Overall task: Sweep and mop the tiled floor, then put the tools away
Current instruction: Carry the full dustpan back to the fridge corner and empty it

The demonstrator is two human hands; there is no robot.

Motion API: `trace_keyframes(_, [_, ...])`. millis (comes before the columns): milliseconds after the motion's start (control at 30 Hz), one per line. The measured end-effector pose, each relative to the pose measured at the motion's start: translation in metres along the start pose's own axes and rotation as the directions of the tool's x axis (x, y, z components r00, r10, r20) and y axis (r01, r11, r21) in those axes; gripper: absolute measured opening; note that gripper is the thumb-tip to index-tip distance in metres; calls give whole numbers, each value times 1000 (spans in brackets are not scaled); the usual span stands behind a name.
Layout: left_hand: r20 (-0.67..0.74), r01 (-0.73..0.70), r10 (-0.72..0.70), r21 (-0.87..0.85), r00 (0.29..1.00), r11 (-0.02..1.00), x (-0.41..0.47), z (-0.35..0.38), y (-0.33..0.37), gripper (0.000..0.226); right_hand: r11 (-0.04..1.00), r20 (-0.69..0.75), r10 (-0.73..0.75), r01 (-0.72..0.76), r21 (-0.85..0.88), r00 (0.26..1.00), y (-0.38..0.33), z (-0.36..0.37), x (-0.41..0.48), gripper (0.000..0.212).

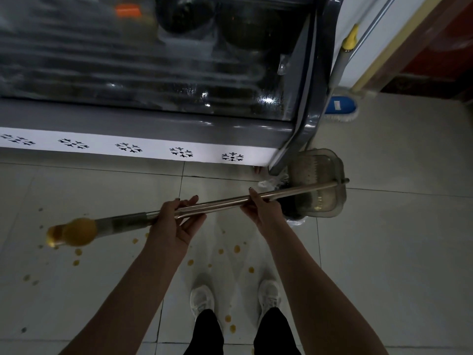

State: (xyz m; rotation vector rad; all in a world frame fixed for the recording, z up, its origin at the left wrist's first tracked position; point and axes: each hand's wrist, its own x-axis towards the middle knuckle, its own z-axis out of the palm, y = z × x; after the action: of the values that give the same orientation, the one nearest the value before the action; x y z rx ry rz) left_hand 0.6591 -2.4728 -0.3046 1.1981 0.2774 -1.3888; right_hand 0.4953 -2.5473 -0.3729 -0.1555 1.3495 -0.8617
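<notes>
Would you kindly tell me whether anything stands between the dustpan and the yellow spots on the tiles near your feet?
Almost nothing: bare tile lies between the dustpan and the yellow spots. Only what looks like crumpled clear plastic sits at the dustpan's near edge. The freezer stands behind it.

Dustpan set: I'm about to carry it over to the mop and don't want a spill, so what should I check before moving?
1. Right hand grips the metal handles: ok.
2. Left hand holds them too: ok, though its fingers look loose.
3. Dustpan clear of the freezer corner: cannot tell; they overlap in this view.
4. Floor free of yellow spots: not ok, many lie around the shoes.
5. Mop out of the way: ok, it stands beyond the freezer.
</notes>
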Motion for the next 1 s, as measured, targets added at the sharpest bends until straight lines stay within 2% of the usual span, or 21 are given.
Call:
trace_keyframes(467, [2,26,-26,30,1000,999,0,-7,0,22,999,-1,34,-34,-4,999,12,-8,-6,21])
trace_keyframes(600, [36,5,-6,36,999,999,-5,-5,-3,19,1000,-47,-5,4,-7,999,10,-9,-7,22])
trace_keyframes(1000, [46,28,-31,63,998,998,-4,-4,-9,18,1000,-53,-17,18,24,998,10,-17,-13,23])
